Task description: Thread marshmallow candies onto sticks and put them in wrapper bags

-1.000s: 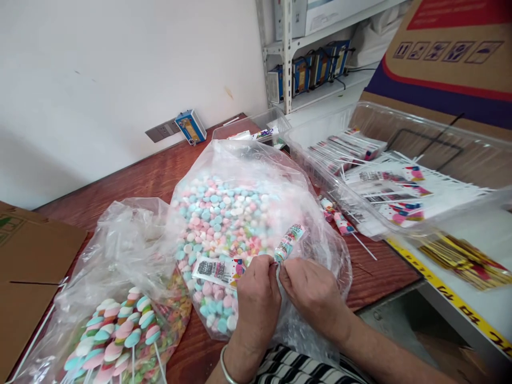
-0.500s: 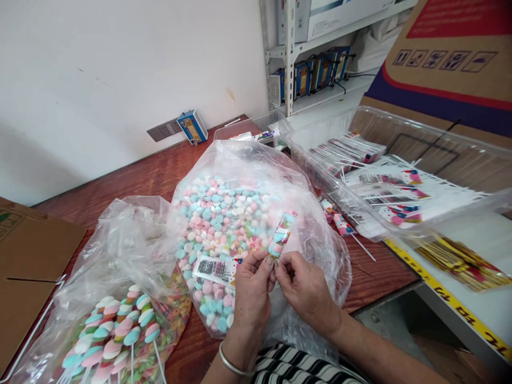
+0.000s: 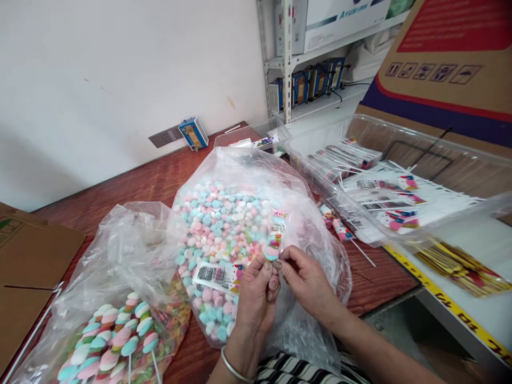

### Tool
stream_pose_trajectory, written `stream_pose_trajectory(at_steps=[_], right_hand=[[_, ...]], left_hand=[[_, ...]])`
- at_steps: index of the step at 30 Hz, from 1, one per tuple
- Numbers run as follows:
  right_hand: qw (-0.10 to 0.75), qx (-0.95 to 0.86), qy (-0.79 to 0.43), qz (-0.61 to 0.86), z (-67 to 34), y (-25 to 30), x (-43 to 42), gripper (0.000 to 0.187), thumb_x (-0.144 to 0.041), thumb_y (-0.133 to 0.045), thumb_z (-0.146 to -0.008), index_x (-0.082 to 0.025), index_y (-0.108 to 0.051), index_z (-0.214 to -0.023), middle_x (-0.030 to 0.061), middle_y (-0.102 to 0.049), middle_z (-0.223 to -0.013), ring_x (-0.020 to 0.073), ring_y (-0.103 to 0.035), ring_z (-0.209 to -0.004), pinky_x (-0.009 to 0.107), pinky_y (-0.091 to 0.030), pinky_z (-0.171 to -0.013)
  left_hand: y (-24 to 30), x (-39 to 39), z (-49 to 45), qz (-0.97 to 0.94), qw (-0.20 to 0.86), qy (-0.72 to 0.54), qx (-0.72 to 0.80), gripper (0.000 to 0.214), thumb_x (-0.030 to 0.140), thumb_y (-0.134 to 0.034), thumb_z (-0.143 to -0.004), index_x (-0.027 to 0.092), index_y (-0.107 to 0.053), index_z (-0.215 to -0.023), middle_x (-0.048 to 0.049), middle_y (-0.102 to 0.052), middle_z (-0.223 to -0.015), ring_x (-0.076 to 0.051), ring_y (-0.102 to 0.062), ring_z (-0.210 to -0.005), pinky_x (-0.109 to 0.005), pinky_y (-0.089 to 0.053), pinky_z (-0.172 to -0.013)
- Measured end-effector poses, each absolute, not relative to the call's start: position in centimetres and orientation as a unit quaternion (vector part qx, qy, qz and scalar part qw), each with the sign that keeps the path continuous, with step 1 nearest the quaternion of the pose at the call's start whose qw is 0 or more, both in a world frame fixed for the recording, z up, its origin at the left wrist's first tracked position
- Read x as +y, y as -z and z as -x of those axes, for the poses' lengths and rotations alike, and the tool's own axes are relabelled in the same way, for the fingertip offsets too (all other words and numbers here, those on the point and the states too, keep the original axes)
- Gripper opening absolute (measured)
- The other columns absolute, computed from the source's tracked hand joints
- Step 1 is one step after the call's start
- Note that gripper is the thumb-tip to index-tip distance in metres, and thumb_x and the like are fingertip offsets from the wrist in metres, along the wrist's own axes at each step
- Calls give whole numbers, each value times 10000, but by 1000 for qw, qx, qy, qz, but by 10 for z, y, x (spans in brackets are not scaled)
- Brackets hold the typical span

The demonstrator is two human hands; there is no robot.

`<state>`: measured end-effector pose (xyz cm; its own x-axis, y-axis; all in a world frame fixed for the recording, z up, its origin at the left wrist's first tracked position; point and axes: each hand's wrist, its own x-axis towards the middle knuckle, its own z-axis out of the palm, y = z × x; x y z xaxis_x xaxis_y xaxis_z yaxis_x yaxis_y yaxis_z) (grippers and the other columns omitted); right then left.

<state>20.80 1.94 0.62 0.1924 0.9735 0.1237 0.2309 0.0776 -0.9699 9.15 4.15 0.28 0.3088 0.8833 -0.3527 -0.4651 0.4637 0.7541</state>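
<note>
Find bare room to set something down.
Bare reddish wooden table shows between the white wall and the clear plastic bag of striped candies; a smaller patch lies between the translucent bag of pastel candies and yellow printed tape. Crowded: over the pastel bag, where left hand and right hand meet at a wrapped candy stick.

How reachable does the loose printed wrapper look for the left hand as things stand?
Probably yes: the printed wrapper lies close beside the left hand, with nothing visible between. That hand would likely have to let go of the wrapped candy skewer first.
</note>
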Motion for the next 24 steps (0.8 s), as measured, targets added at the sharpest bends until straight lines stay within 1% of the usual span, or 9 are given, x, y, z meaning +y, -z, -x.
stream_pose_trajectory(at_steps=[3, 6, 8, 10, 14, 16, 19, 21, 24], right_hand=[[495, -545, -320, 597, -207, -6, 18, 184, -196, -463, -915, -209, -493, -734, -8, -551, -704, 152, -516, -671, 271, -384, -628], [469, -571, -317, 595, -208, -6, 19, 179, -210, -453, -930, -207, -485, -754, -3, -554, -725, 156, -516, -679, 276, -374, -627], [457, -584, -327, 586, -208, -7, 20, 175, -208, -460, -928, -206, -488, -755, -4, -557, -730, 154, -515, -677, 274, -372, -623], [457, -582, -340, 580, -208, -8, 22, 169, -201, -484, -913, -205, -498, -745, -9, -557, -726, 150, -518, -678, 271, -379, -628], [491, -520, -425, 555, -204, -10, 25, 90, -257, -574, -875, -202, -548, -808, -35, -561, -693, 127, -522, -602, 252, -401, -578], [507, -486, -478, 528, -202, -11, 27, 114, -297, -596, -866, -199, -563, -819, -44, -572, -658, 120, -529, -559, 246, -406, -547], [521, -459, -523, 494, -200, -13, 28, 172, -337, -605, -860, -202, -549, -769, -42, -596, -604, 125, -557, -542, 246, -413, -533], [524, -436, -529, 506, -201, -14, 28, 164, -343, -639, -828, -205, -550, -824, -48, -607, -586, 128, -565, -523, 245, -409, -513], [516, -411, -522, 541, -201, -16, 29, 276, -348, -697, -767, -200, -561, -956, -63, -602, -563, 133, -560, -500, 239, -391, -477]], left_hand=[[0, 40, -86, -418, 671, -434, 432, 220, 376, -657, -835, 178, -606, -918, 56, -462, -576, -66, -351, -479, -176, -252, -444], [1, 41, -77, -606, 486, -416, 472, 174, 339, -592, -877, 193, -648, -955, 8, -548, -676, -115, -471, -597, -226, -365, -568], [1, 41, -73, -652, 406, -415, 487, 166, 323, -557, -896, 198, -653, -946, 0, -554, -686, -131, -491, -635, -243, -379, -613], [2, 41, -73, -630, 427, -420, 495, 176, 332, -512, -925, 197, -624, -911, 22, -505, -627, -121, -454, -585, -236, -357, -577], [3, 40, -78, -511, 571, -446, 463, 219, 386, -491, -941, 194, -533, -843, 65, -399, -565, -90, -348, -505, -207, -284, -491], [4, 40, -81, -474, 607, -459, 443, 213, 390, -521, -930, 190, -530, -857, 74, -386, -559, -79, -329, -499, -195, -266, -483], [7, 40, -82, -439, 637, -473, 421, 178, 362, -553, -921, 186, -550, -901, 81, -386, -551, -65, -317, -494, -180, -250, -482], [8, 40, -82, -410, 658, -486, 404, 153, 339, -567, -917, 186, -560, -923, 85, -388, -550, -56, -307, -488, -171, -235, -475], [8, 41, -83, -370, 686, -498, 380, 133, 315, -583, -909, 187, -576, -946, 90, -387, -545, -45, -295, -474, -160, -227, -467]])
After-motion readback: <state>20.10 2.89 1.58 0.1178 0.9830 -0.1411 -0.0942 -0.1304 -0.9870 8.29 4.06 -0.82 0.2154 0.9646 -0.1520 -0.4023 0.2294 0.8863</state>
